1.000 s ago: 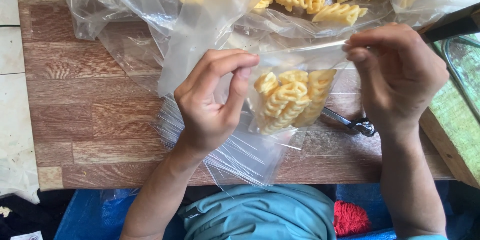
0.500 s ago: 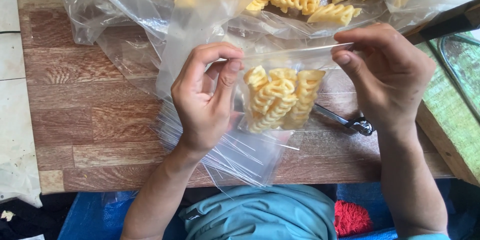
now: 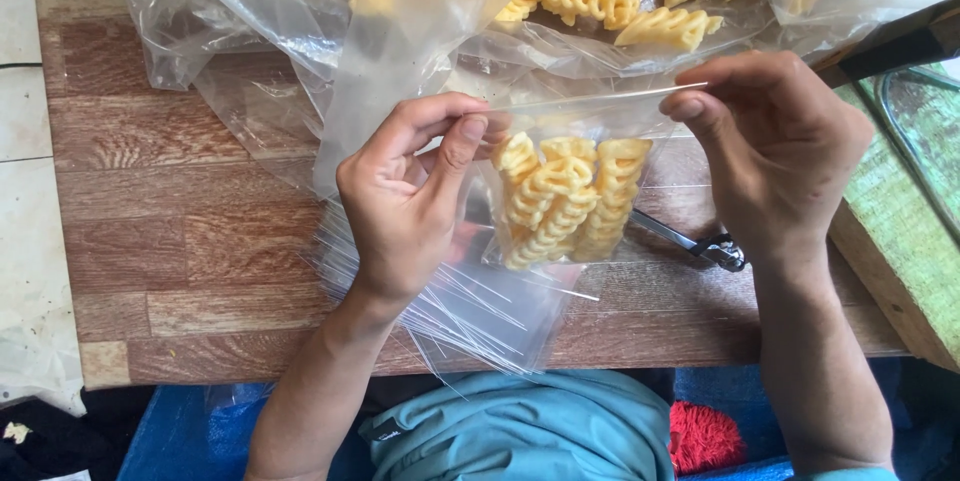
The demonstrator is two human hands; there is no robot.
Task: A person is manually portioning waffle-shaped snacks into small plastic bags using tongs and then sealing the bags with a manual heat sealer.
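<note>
While the small clear bag (image 3: pixel 565 196) of yellow spiral crackers hangs above the near tabletop (image 3: pixel 200 241), the left hand (image 3: pixel 405 201) has its grip pinched on the bag's left top corner, and the right hand (image 3: pixel 770 151) pinches the right corner.

Left hand (image 3: pixel 405 196) and right hand (image 3: pixel 775 141) pinch the top corners of a small clear bag (image 3: pixel 570 196) of yellow snacks (image 3: pixel 565 201) — held above a wooden table (image 3: pixel 180 231). Flat empty bags (image 3: pixel 470 306) lie beneath; big bag (image 3: pixel 420 11) behind.
</note>
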